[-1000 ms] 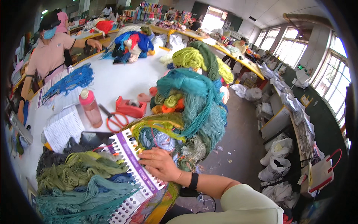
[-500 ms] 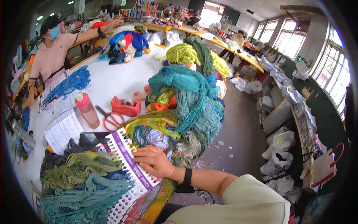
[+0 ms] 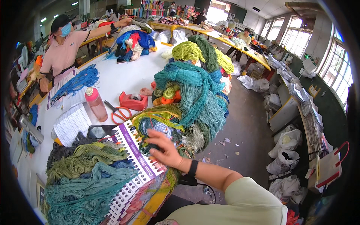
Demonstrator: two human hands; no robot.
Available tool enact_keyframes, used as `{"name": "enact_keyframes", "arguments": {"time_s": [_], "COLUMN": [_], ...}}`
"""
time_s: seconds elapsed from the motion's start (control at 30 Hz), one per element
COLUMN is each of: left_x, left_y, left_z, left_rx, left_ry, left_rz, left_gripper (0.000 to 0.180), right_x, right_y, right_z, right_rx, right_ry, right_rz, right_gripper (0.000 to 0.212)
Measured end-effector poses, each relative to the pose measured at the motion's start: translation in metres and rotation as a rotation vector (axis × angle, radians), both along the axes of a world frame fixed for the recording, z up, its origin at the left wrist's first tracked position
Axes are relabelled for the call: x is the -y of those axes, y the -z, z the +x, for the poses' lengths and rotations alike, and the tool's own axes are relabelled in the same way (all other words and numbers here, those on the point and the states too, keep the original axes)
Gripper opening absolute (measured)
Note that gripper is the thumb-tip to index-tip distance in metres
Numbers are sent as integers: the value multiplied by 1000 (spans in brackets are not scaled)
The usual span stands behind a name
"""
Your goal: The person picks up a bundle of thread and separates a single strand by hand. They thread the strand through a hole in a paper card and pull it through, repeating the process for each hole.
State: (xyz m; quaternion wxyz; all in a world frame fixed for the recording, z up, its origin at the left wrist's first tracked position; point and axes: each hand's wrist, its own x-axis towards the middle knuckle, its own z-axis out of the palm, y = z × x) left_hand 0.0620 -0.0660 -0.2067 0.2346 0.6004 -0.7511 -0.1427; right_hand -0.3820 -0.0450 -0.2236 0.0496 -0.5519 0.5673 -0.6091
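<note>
My right hand [image 3: 165, 150] reaches in from the right over the edge of a long white-and-purple punched thread card [image 3: 131, 144]. Its thumb and index finger curve around a small bundle of dark thread [image 3: 149, 147] at the card's right edge; the palm hides part of it. Small tufts of coloured thread sit in the card's holes. More punched cards [image 3: 120, 204] fan out beneath it. Left of the card lie loose hanks of teal yarn [image 3: 84, 191] and olive yarn [image 3: 84, 157]. My left hand is not in view.
Beyond the card are orange-handled scissors [image 3: 119, 112], a red tape dispenser [image 3: 133, 101], a pink-capped bottle [image 3: 96, 105] and a printed sheet [image 3: 73, 123]. A large teal yarn heap [image 3: 195, 93] lines the table's right edge. Across the table, a masked person [image 3: 63, 52] reaches toward another yarn pile [image 3: 131, 43].
My right hand has risen from lying flat on the card and curled, with dark thread now showing between thumb and finger. The view has shifted slightly.
</note>
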Motion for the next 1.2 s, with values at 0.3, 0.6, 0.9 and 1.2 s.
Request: {"name": "enact_keyframes", "arguments": {"time_s": [0.3, 0.6, 0.9, 1.2], "left_x": [-13, -26, -33, -32], "left_y": [6, 13, 18, 57], "left_z": [19, 41, 51, 95], "left_rx": [-2, -9, -1, 23], "left_ry": [-30, -48, -50, -273], "left_rz": [-23, -27, -26, 208], "left_gripper": [37, 39, 40, 46], "right_x": [-119, -178, -185, -130], "right_y": [-218, -253, -276, -233], "right_z": [-101, -90, -78, -14], "right_rx": [164, -36, -35, -204], "right_ry": [154, 259, 163, -41], "right_rz": [-1001, -933, -981, -848], "right_gripper": [41, 62, 69, 49]}}
